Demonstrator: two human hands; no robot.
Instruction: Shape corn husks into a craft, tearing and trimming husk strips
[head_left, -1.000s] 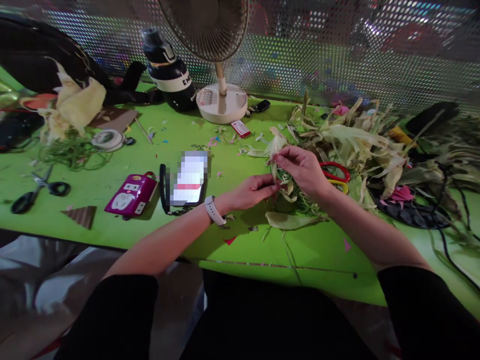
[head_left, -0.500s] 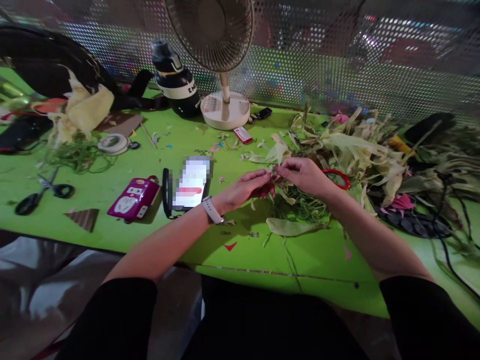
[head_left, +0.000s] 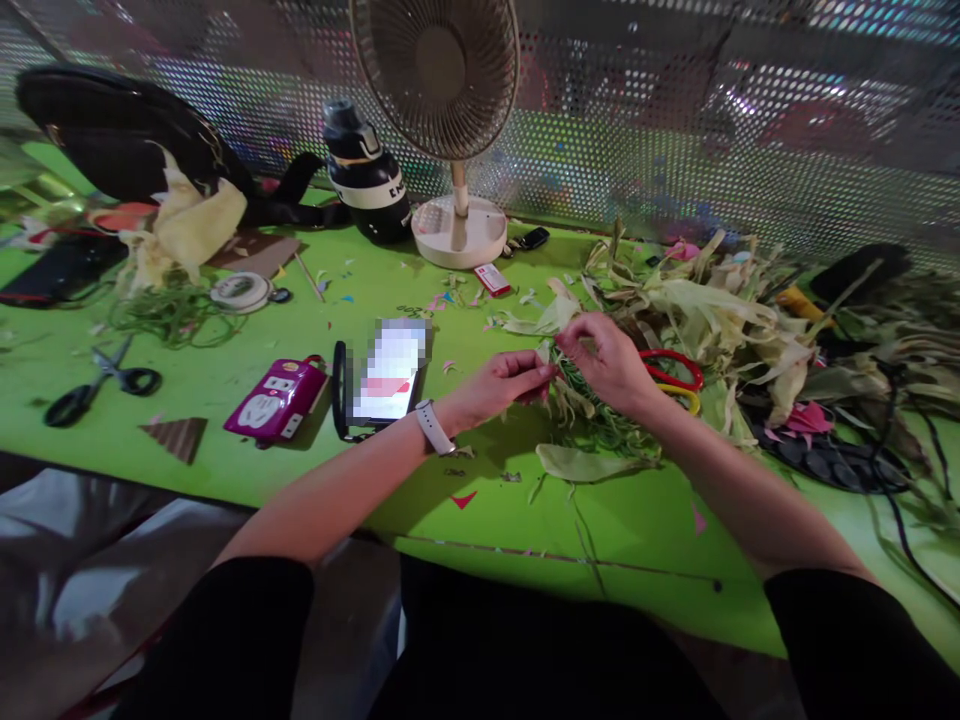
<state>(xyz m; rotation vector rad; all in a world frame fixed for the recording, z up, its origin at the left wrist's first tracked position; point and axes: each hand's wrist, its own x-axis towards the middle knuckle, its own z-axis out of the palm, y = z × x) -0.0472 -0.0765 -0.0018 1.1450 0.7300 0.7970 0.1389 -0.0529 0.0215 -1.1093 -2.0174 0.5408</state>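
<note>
Perforated screening (head_left: pixel 637 110) backs a bright green tabletop (head_left: pixel 645 530) littered with paper scraps and plant pieces. Since 0.5 s ago, the view has shifted a little, so most things sit slightly lower and farther right. At that point the left hand (head_left: pixel 510 378) was stretched flat; now its fingers are bent and drawn together at the tips, pinching a pale husk (head_left: pixel 544 353). Compared with 1.0 s ago, the right hand (head_left: pixel 604 360) no longer lifts a strip upright. It is narrow now, thumb and forefinger nearly meeting just beside the husk; I cannot tell whether they grip anything. Both hands are over the near left edge of the husk heap (head_left: pixel 697 310), with green strands (head_left: pixel 600 415) below them. Beside the right wrist, a yellow handle (head_left: pixel 696 402) that was hidden 0.5 s ago shows again under the red handle (head_left: pixel 700 375). Everything else on the tabletop lies as it did: the phone (head_left: pixel 382 405), purple box (head_left: pixel 277 400), scissors (head_left: pixel 105 380) and tape (head_left: pixel 241 292).

Behind the phone, the bottle (head_left: pixel 367 195) stands upright next to the fan (head_left: pixel 439 65). Its pale band reads "EN", and any further letters curve out of sight. Dark handwriting (head_left: pixel 415 311) at the top of the phone looks like "200" upside down, and another mark (head_left: pixel 454 472) near the watch (head_left: pixel 435 428) is too small to read. Lettering on the red-and-white box (head_left: pixel 492 279) is illegible, and the phone's screen is blurred out.
</note>
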